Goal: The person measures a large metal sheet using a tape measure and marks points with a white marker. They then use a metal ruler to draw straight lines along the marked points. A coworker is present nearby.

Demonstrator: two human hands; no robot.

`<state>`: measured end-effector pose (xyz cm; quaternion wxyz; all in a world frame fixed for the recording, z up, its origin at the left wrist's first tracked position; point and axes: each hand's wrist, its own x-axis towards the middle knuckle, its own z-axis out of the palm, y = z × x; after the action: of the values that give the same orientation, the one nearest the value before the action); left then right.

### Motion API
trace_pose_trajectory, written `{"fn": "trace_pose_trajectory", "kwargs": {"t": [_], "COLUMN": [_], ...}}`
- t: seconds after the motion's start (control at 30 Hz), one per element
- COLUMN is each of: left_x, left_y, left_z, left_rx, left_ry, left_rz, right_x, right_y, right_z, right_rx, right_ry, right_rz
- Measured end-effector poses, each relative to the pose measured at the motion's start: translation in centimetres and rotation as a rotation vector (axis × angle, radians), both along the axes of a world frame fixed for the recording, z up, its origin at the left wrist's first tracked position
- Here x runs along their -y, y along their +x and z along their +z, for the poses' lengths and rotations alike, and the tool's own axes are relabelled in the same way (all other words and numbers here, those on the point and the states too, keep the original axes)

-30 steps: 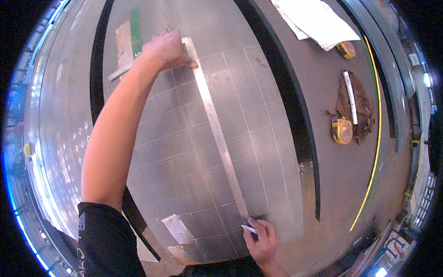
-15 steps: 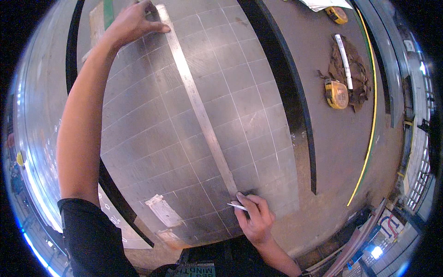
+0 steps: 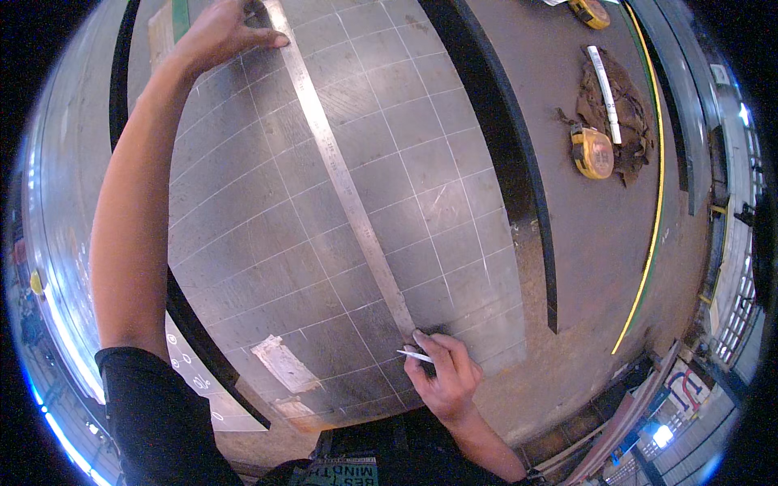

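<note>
A long steel ruler [image 3: 344, 182] lies slantwise across a grey metal sheet [image 3: 454, 267] marked with a grid of thin white lines. At its far end my left hand [image 3: 231, 32] is closed on the ruler, the thumb against its edge; some of the fingers are cut off by the picture's top. My right hand [image 3: 447, 377] is at the near end, fingertips touching the ruler. Between its fingers sits a thin white pointed marking stick [image 3: 415, 355], tip toward the left. A pale worn patch [image 3: 285, 364] shows on the sheet's near left.
Black bars [image 3: 506, 146] run along both sides of the sheet. On the brown table at right are a yellow tape measure [image 3: 592, 152], a brown rag [image 3: 632, 121] with a white marker [image 3: 604, 93] on it, another tape measure [image 3: 589, 11] and a yellow strip [image 3: 658, 211].
The whole view has shifted slightly, so most things sit a little higher. Both hands keep their places at the ruler's two ends.
</note>
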<state>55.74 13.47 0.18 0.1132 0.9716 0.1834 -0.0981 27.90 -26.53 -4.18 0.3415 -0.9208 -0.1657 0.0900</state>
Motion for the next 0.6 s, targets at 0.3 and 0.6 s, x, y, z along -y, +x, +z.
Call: {"fn": "trace_pose_trajectory", "kwargs": {"t": [0.3,0.6], "left_x": [-1.6,-7.1], "left_y": [1.0,1.4], "left_z": [-1.3,-6.9], "left_rx": [0.027,0.503], "left_ry": [0.020,-0.102], "left_rz": [-0.058,-0.105], "right_x": [0.0,-0.7], "right_y": [-0.4,-0.3], "right_z": [-0.2,1.3], "right_rx": [0.001,-0.124], "right_ry": [-0.049,-0.040], "right_rz": [-0.043,-0.081]}}
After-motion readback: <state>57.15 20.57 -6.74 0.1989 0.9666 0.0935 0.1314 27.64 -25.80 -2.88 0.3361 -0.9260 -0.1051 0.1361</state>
